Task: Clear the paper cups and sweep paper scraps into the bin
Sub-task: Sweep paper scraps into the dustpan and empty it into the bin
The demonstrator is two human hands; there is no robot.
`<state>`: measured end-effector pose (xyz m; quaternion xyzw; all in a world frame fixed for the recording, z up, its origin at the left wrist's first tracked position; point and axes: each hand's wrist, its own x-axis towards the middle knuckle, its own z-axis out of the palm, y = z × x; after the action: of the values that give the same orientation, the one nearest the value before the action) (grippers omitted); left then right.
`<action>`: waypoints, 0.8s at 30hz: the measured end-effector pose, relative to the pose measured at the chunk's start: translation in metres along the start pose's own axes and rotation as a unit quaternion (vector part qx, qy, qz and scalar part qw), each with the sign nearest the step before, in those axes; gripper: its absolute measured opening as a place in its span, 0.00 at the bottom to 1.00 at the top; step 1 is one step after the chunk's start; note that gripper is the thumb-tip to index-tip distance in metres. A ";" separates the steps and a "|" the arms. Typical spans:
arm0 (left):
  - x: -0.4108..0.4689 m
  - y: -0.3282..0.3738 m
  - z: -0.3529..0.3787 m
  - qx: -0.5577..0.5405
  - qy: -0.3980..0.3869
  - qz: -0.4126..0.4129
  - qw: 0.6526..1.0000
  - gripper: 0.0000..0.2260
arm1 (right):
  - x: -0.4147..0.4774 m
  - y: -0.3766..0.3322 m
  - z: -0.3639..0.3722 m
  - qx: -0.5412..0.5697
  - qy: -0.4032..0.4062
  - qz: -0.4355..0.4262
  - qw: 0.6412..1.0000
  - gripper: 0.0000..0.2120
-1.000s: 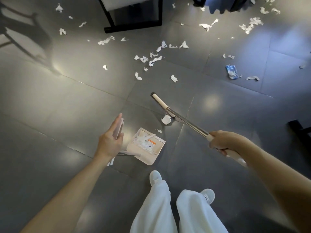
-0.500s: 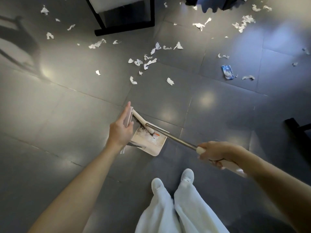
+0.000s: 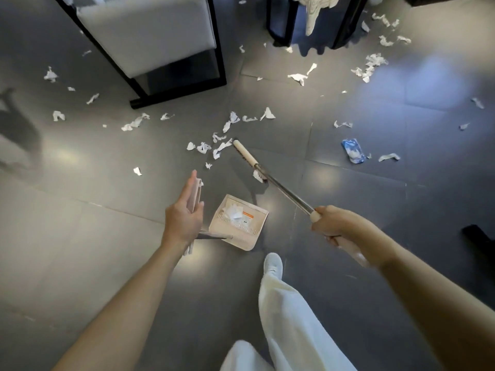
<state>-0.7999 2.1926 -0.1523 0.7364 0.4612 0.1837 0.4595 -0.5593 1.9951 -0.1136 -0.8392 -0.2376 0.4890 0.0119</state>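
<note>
Indoor seating area: large grey floor tiles (image 3: 80,223), black-framed pale-cushioned chair (image 3: 150,33), second dark furniture base (image 3: 281,22). Home or public venue: cannot tell.

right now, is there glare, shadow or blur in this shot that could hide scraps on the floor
Head view: pale glare patches on the glossy floor, a dark shadow at the left edge, wide-angle bending toward the corners; scraps by the broom head read sharp, forearms nearest the camera softer.
</note>
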 end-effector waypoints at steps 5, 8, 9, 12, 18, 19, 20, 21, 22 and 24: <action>0.086 0.033 0.022 0.015 -0.005 -0.013 1.000 0.34 | 0.063 -0.024 -0.070 -0.023 0.009 0.024 0.999 0.14; 0.136 0.045 0.031 0.030 -0.019 -0.018 0.999 0.32 | 0.096 -0.036 -0.092 -0.035 -0.007 0.034 0.999 0.14; 0.151 0.047 0.033 0.035 -0.018 -0.018 0.999 0.32 | 0.105 -0.039 -0.095 -0.034 -0.018 0.035 0.999 0.14; 0.180 0.059 0.039 0.032 -0.016 -0.010 0.999 0.32 | 0.115 -0.045 -0.091 0.014 -0.063 0.029 0.997 0.12; 0.222 0.079 0.048 0.040 -0.051 0.012 0.998 0.32 | 0.094 -0.030 -0.115 0.227 -0.188 0.095 0.951 0.02; 0.226 0.081 0.049 0.045 -0.058 0.018 0.997 0.32 | 0.090 -0.025 -0.123 0.240 -0.190 0.096 0.947 0.01; 0.229 0.084 0.050 0.050 -0.065 0.024 0.996 0.32 | 0.086 -0.021 -0.129 0.246 -0.186 0.093 0.947 0.02; 0.232 0.088 0.052 0.055 -0.075 0.029 0.995 0.32 | 0.083 -0.016 -0.134 0.249 -0.176 0.088 0.948 0.03; 0.236 0.094 0.056 0.055 -0.088 0.036 0.994 0.32 | 0.081 -0.012 -0.137 0.255 -0.162 0.085 0.949 0.04; 0.245 0.107 0.070 0.046 -0.114 0.058 0.991 0.31 | 0.077 0.000 -0.144 0.277 -0.123 0.083 0.949 0.05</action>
<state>-0.5723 2.3487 -0.1348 0.7984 0.3704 0.1040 0.4632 -0.4092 2.0574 -0.1015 -0.7528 -0.0220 0.6346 0.1736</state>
